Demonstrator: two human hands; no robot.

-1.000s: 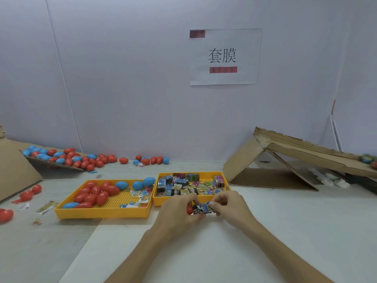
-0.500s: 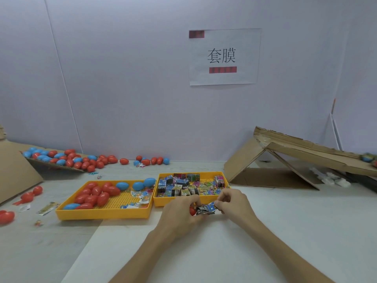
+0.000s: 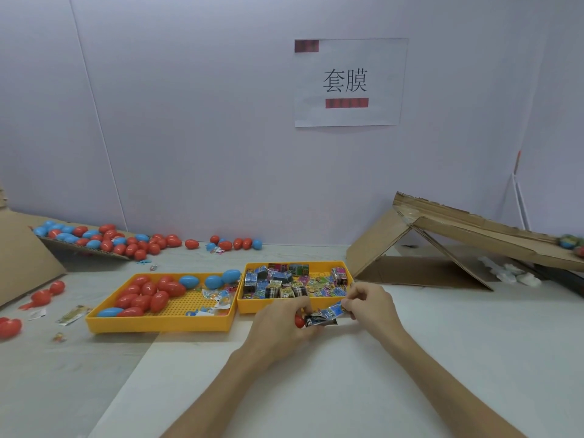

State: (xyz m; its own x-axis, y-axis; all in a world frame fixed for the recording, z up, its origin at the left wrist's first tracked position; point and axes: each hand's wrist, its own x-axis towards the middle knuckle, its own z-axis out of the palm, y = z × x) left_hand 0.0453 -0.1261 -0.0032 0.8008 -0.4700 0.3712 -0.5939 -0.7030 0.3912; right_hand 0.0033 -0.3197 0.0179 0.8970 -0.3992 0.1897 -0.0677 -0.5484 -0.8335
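Item: small red plastic egg [image 3: 299, 321] with a glossy printed film sleeve [image 3: 325, 314], blue, black and silver.
Position: held just above the pale table top [image 3: 442, 358], close in front of the right-hand yellow plastic tray [image 3: 252, 308].
Orientation: the sleeve's long axis runs left to right, rising slightly toward the right. Its dark, crumpled end meets the egg, and its blue end points toward the right hand. Only one rounded end of the egg shows, so its own axis cannot be told.

Left hand [image 3: 281, 324]: back of hand toward the camera, fingers curled round the egg, thumb side toward the sleeve, forearm coming in from bottom centre.
Right hand [image 3: 371, 306]: fingers bent, pinching the sleeve's blue end between thumb and fingertips, forearm coming in from bottom right.

Surroundings:
- Right-hand tray: folded printed sleeves in a heap.
- Left-hand yellow perforated tray [image 3: 158, 324]: red and blue eggs, a few loose wrappers.
- Loose red and blue eggs [image 3: 110, 240] along the wall on the left.
- Folded brown cardboard ramp [image 3: 474, 229] on the right.
- White paper sign [image 3: 347, 82] on the wall.
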